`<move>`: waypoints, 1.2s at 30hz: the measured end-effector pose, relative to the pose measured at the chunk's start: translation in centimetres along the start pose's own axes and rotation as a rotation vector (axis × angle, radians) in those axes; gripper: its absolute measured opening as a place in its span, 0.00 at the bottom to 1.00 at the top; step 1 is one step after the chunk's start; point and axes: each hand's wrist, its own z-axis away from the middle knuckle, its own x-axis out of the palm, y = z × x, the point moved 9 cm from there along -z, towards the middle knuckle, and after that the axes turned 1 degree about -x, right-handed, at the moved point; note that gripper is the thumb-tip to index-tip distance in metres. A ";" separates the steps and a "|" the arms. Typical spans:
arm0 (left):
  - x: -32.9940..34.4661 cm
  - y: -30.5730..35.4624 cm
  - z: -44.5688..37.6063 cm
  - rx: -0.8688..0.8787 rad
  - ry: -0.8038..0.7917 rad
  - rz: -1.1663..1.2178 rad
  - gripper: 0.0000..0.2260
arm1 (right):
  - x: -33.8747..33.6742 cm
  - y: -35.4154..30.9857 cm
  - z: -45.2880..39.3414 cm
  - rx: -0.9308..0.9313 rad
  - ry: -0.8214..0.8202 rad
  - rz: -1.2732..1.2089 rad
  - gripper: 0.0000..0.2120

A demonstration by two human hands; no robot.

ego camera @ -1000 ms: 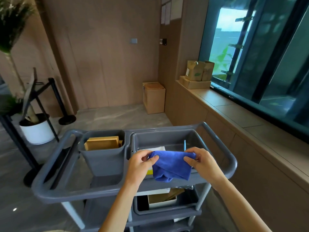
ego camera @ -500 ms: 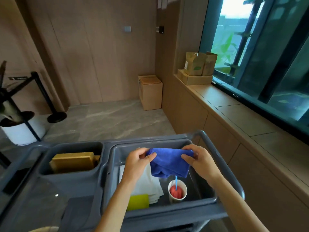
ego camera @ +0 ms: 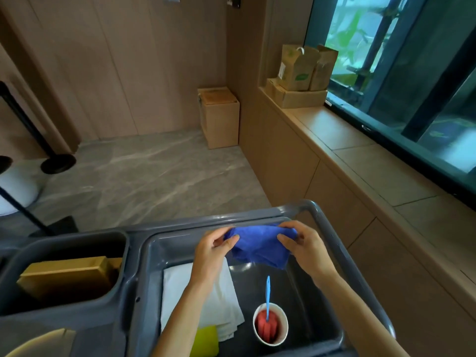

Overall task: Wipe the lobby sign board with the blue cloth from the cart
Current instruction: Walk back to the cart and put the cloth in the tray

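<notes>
The blue cloth [ego camera: 260,247] hangs bunched between both hands, above the far end of the right-hand tub of the grey cart [ego camera: 327,225]. My left hand [ego camera: 212,249] pinches its left edge with thumb and fingers. My right hand [ego camera: 305,246] pinches its right edge. The cloth's lower part droops toward the tub floor. The sign board is not in view; only black stand legs [ego camera: 24,212] show at the far left.
In the tub lie white folded cloths [ego camera: 226,305], a yellow cloth [ego camera: 206,341] and a white cup [ego camera: 270,324] of red pieces with a blue pick. The left bin [ego camera: 67,269] holds a brown box. A ledge [ego camera: 360,161] with paper bags runs along the right; a cardboard box [ego camera: 220,117] stands on the floor.
My view has tilted down and come closer to the cart, bringing the tub's contents into sight. Both hands kept their hold and drew the cloth out a little wider.
</notes>
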 end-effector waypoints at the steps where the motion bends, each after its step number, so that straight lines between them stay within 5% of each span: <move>1: 0.2 -0.3 -0.8 0.002 -0.024 0.020 0.13 | 0.2 0.4 -0.6 0.012 0.017 -0.006 0.17; 6: 1.2 -2.0 -3.7 -0.027 -0.101 0.113 0.11 | 1.7 2.3 -2.6 0.086 0.015 -0.119 0.07; 21: 4.7 -15.0 -7.3 -0.423 -0.187 0.216 0.17 | 7.1 14.0 -6.0 0.254 -0.196 -0.309 0.16; 25: 5.8 -19.2 -7.5 -0.531 -0.163 0.222 0.09 | 8.9 18.4 -5.7 0.273 -0.275 -0.224 0.21; 31: 6.2 -22.7 -7.7 -0.423 -0.030 -0.117 0.09 | 11.6 23.9 -5.0 0.423 -0.347 -0.178 0.25; 36: 6.4 -23.5 -8.0 -0.243 -0.035 -0.420 0.10 | 12.2 26.2 -4.9 0.482 -0.332 -0.084 0.19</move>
